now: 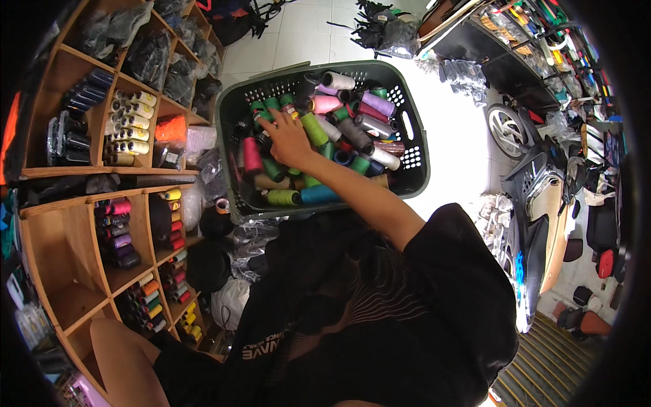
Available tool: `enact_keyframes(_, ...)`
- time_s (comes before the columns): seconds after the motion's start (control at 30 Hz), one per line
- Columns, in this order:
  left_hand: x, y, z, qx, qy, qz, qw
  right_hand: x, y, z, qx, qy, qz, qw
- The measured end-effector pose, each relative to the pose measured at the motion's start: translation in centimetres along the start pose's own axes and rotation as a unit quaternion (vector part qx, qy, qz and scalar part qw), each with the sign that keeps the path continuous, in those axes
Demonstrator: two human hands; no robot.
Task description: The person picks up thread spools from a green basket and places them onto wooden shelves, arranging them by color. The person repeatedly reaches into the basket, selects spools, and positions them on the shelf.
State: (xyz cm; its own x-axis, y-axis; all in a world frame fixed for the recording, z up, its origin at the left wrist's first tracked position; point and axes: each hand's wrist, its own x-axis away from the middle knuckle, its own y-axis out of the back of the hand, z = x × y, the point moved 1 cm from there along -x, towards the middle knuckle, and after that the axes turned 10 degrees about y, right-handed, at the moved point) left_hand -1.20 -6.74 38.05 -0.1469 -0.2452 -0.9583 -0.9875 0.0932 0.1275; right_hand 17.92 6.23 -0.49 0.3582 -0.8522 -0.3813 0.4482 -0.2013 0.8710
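My right hand (288, 140) reaches into a dark green plastic basket (426, 169) full of thread spools. Its fingers are spread and touch the tops of green thread spools (272, 104) near the far left corner; no spool is seen lifted. Below the hand lies a magenta spool (252, 157), and beside it a lime green spool (313, 129). Pink, lilac, white, grey and blue spools fill the rest of the basket. My left hand is out of the picture; a bare bent limb shows at the lower left.
A wooden shelf (98, 234) with compartments of thread spools and plastic-wrapped goods stands along the left. At the right is a motorbike (532, 180). A bag with black straps (397, 41) lies on the tiled floor (298, 37) beyond the basket.
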Motion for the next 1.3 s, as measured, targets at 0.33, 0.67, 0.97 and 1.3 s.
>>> enact_keyframes(0.33,-1.0,-2.4,4.6,0.021,0.029,0.017,0.999,4.3,2.3,-4.9,-0.125,-0.162,0.019,0.979)
enact_keyframes(0.67,0.7,-3.1,9.8,-0.061,0.119,-0.083,0.988,12.4,9.4,-10.2,-0.197,-0.305,0.112,0.925)
enact_keyframes(0.97,35.8,-8.7,21.1,-0.369,0.502,0.339,0.706,13.9,4.8,-7.7,-0.103,-0.157,0.272,0.944)
enact_keyframes(1.3,37.7,-10.0,19.0,-0.370,0.544,0.311,0.686,12.4,4.4,-7.6,-0.150,-0.185,0.192,0.952)
